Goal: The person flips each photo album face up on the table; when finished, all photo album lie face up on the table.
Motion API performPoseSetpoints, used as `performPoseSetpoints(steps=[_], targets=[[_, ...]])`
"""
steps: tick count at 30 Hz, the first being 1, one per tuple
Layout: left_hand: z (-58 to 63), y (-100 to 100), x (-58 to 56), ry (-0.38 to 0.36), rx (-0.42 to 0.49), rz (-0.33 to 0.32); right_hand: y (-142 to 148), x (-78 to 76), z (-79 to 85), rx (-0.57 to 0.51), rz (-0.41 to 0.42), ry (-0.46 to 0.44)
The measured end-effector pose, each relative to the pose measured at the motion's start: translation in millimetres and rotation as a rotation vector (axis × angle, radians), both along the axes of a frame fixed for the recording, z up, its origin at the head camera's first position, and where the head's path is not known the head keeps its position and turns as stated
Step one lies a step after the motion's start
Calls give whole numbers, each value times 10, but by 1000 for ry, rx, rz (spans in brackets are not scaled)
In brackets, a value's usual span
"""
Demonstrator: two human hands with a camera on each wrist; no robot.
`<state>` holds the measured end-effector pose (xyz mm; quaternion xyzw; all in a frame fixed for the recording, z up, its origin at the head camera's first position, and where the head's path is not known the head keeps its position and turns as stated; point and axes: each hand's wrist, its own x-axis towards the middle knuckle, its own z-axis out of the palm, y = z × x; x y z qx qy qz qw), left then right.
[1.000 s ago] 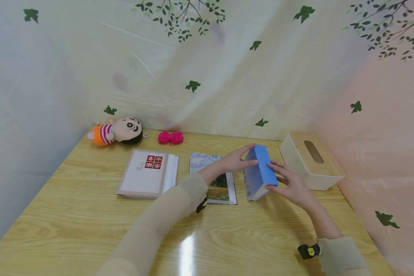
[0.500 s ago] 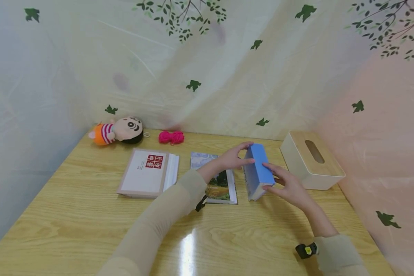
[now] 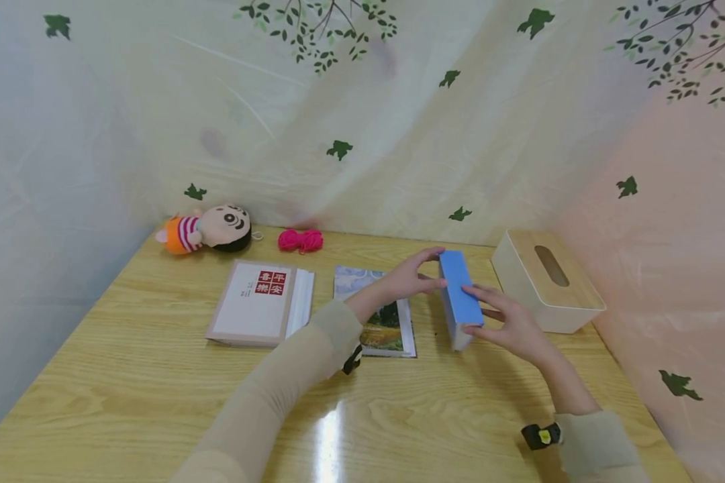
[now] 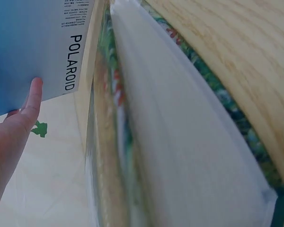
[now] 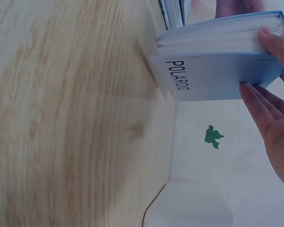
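Observation:
A blue photo album (image 3: 461,288) marked POLAROID stands on edge, its plain blue spine facing up. At its far end, my left hand (image 3: 406,278) grips it, with a finger at the top corner and the thumb on the left side. My right hand (image 3: 513,329) holds the near end, thumb at the page edges and fingers against the right cover. In the right wrist view the album (image 5: 217,78) shows its white pages and pale lower cover close to the tabletop. Left of it, partly beneath my left forearm, lies a book with a landscape cover (image 3: 387,332).
A white book with red character squares (image 3: 250,308) lies farther left. Behind it are a striped doll (image 3: 208,231) and a pink yarn bundle (image 3: 301,240). A white tissue box (image 3: 534,285) with a wooden lid stands right of the album, near the curtain wall.
The album has turned more upright, so its left cover no longer shows in the head view. Both hands keep their grip and have shifted only slightly.

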<state>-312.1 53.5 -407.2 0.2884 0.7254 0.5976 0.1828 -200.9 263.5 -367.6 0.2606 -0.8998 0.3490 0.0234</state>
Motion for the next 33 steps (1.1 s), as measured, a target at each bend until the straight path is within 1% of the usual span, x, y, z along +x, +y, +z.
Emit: performPoseSetpoints(steps=[3,5,9,11,14,17,19,23,26,29,33], targets=[[-22,15,9,-5,17,-14,41,-26,-32,4,8,17],[-27,15,13,-8,14,-19,90,-65,-94,1,11,23],[-48,-3,19,11,-13,-17,171,-143,-216,1,24,33],[-55,-18,25,18,-23,-20,187,-162,-250,4,37,40],[-9,-55,68,20,-22,-33,190,-173,-279,1,52,47],[70,-100,127,7,-18,-38,161,-157,-268,-2,52,26],[108,-129,156,0,-18,-30,119,-129,-230,-8,53,7],[125,-172,165,-16,-13,-9,21,-61,-127,-15,66,-7],[117,-196,150,-30,10,-22,-29,-27,-75,-11,75,-1],[96,-210,124,-25,28,-48,-53,-14,-57,-2,78,-17],[-12,-197,45,-1,32,-63,-62,-10,-65,-3,83,-54]])
